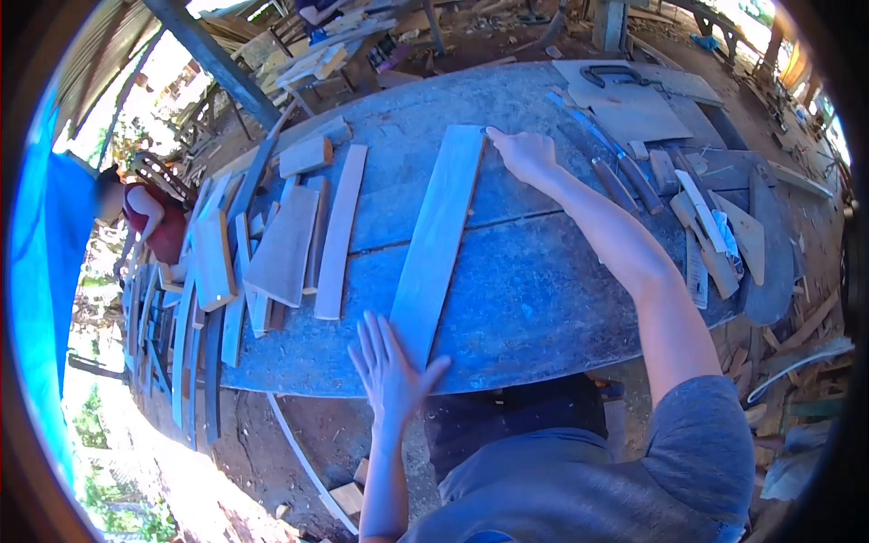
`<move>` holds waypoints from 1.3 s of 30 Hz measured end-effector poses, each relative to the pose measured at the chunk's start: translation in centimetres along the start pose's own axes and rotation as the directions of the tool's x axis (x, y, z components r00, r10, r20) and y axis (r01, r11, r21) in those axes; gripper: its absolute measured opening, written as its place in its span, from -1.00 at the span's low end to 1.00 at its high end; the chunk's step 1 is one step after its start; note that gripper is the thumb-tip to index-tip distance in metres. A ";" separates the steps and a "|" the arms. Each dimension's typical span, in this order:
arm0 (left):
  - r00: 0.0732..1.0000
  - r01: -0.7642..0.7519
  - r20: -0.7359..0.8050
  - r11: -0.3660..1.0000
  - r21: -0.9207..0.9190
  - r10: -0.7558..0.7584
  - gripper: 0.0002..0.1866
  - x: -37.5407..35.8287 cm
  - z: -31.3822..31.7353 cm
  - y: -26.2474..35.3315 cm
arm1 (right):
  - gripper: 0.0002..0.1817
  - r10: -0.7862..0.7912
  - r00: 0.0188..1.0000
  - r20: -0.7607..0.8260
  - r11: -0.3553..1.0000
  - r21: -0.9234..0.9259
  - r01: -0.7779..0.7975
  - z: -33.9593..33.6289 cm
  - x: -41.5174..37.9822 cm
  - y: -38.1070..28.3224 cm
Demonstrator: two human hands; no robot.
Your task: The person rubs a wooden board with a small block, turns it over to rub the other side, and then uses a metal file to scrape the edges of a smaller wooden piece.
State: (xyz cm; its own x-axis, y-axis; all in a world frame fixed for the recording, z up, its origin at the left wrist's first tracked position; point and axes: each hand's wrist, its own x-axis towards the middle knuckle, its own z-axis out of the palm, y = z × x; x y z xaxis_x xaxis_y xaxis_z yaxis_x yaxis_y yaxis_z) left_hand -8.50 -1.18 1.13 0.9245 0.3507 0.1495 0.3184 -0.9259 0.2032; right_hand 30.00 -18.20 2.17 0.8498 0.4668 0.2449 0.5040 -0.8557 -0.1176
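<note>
A long flat wooden board (439,231) lies on the worktable, running from its near edge toward the far side. My left hand (391,369) is at the board's near end, with fingers spread and palm down, the thumb reaching across it. At the far end, my right hand (527,156) has its fingers curled, and one fingertip comes to the board's right corner. Whatever those curled fingers may hold is hidden. Left of the board, apart from it, a narrower wooden strip (342,231) lies roughly parallel.
Many wood offcuts, including a wide piece (285,244), crowd the table's left side. Long-handled tools (640,184), a C-clamp (619,74) and thin panels (638,118) lie at the right. A person in a red top (163,222) is beyond the left edge. Wood scraps litter the ground.
</note>
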 end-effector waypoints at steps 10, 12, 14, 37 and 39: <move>0.996 0.025 -0.077 0.985 -0.170 -0.039 -0.25 -6.0 -3.8 -0.7 | -0.50 0.099 0.888 -0.449 0.930 -0.275 -0.243 -3.8 -15.9 11.5; 0.995 -0.009 -0.099 0.990 -0.142 -0.005 -0.29 -5.5 -6.8 1.3 | -0.47 0.127 0.901 -0.415 0.901 -0.331 -0.279 -4.0 -17.8 12.9; 0.990 -0.017 -0.141 0.997 -0.070 0.007 -0.33 -4.7 -9.6 2.9 | -0.43 0.163 0.908 -0.387 0.871 -0.377 -0.317 -3.9 -19.9 13.9; 0.889 0.455 0.404 0.498 -0.738 -0.214 -0.25 -5.0 -5.8 1.0 | -0.32 0.232 0.884 -0.406 0.939 -0.144 -0.312 -0.3 -20.8 13.1; 0.851 0.526 0.472 0.386 -0.758 -0.232 -0.25 -5.1 -5.4 0.9 | -0.33 0.248 0.883 -0.399 0.936 -0.137 -0.325 -0.3 -20.7 13.1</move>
State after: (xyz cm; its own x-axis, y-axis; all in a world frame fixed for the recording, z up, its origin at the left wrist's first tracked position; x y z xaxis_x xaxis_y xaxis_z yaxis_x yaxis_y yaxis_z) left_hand -14.07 -3.07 5.73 0.8115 0.4471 -0.3764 0.4500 -0.0670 0.8905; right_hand 18.91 -39.13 -4.13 0.8135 0.1107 0.5709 0.1743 -0.9830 -0.0578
